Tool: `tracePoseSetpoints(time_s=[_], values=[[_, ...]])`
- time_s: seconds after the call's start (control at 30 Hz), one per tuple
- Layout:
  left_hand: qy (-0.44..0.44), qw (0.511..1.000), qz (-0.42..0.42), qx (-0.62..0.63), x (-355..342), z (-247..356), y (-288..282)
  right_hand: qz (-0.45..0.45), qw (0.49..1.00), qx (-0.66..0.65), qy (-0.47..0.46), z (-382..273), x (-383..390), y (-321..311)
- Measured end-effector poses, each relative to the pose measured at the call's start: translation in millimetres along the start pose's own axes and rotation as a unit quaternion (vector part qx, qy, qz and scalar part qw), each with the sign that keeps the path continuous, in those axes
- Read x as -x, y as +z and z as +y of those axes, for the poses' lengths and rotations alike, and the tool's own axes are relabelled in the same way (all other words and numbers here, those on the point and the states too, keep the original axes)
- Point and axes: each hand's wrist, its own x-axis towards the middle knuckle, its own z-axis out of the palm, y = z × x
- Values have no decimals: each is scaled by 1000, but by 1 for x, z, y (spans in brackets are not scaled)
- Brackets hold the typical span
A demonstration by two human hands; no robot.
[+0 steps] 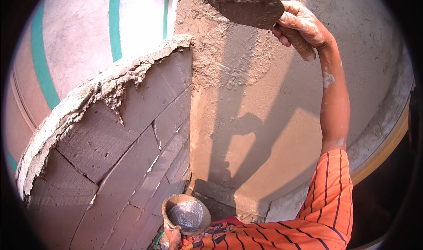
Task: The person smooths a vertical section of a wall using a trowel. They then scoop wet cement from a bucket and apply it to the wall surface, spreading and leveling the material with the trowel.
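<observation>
My right hand (304,27) is raised at the upper right, closed around the handle of a trowel (246,5). Its wide, dark blade is smeared with mortar and held close to a rough patch of the plastered wall (282,100). Part of the blade is cut off by the upper edge of the view. Low in the middle, my left hand (174,237) grips the near side of a small round bucket (173,202). Its mouth is tilted toward me, and greyish residue or mortar shows inside.
On the left stands a low block wall (110,144) with ragged mortar (88,93) along its top, meeting the plastered wall at a corner. Beyond it is a pale surface with green stripes (115,23). A curved ledge (379,131) runs along the right.
</observation>
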Motion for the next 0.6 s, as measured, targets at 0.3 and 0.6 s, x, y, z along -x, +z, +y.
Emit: tracePoseSetpoints(time_s=[0.3, 0.6], values=[[90, 996, 7, -19, -37, -68, -38, 413, 899, -52, 135, 118, 53, -87], [103, 994, 27, 30, -52, -117, -51, 11, 950, 151, 272, 208, -55, 63]])
